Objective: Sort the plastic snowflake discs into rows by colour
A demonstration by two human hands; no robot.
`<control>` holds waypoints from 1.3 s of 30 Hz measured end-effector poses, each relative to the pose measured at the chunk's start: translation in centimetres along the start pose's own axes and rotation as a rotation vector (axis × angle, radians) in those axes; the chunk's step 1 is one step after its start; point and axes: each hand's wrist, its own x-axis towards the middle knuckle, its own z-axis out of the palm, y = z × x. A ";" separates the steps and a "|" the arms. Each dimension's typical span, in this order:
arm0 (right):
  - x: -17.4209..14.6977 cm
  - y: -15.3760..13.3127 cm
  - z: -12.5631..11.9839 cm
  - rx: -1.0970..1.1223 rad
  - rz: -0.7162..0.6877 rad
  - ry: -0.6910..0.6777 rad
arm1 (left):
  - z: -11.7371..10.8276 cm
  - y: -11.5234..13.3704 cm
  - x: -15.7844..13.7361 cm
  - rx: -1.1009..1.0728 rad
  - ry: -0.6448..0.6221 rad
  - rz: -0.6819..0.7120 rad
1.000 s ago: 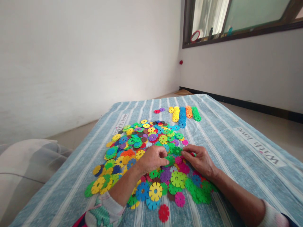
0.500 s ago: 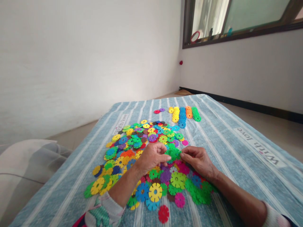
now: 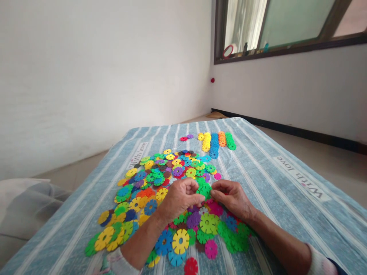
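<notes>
Between my two hands is a cluster of green notched discs (image 3: 203,189), raised just over the pile. My left hand (image 3: 181,195) pinches its left side between thumb and fingers. On the right edge, the thumb and fingertips of my right hand (image 3: 231,196) are closed on it too. How many discs are in the cluster I cannot tell. Beneath and around both hands spreads a heap of flower-shaped discs in many colours, among them a yellow disc (image 3: 180,241), a lime disc (image 3: 208,223) and a magenta disc (image 3: 211,249). Overlapping green discs (image 3: 233,236) lie below my right forearm.
A striped blue cloth (image 3: 275,198) covers the table. Toward its far end lie overlapping rows of yellow discs (image 3: 206,142), blue discs (image 3: 214,146), orange discs (image 3: 222,139) and green discs (image 3: 230,141). A red disc (image 3: 183,139) and a purple disc (image 3: 190,136) sit to their left.
The view has shifted slightly, so the scene sits a little lower and further left. My hands stay at the green discs, with the cluster now turned more toward the camera.
</notes>
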 end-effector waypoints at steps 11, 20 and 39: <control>-0.1 -0.5 0.9 0.248 0.057 -0.073 | 0.3 -1.1 0.2 0.051 -0.015 0.113; 1.8 -0.8 -1.7 0.176 0.057 0.005 | -0.2 -0.3 0.0 0.186 0.020 0.110; 15.9 4.4 -15.3 -0.607 0.168 0.435 | -1.7 -1.9 0.8 0.369 0.152 0.156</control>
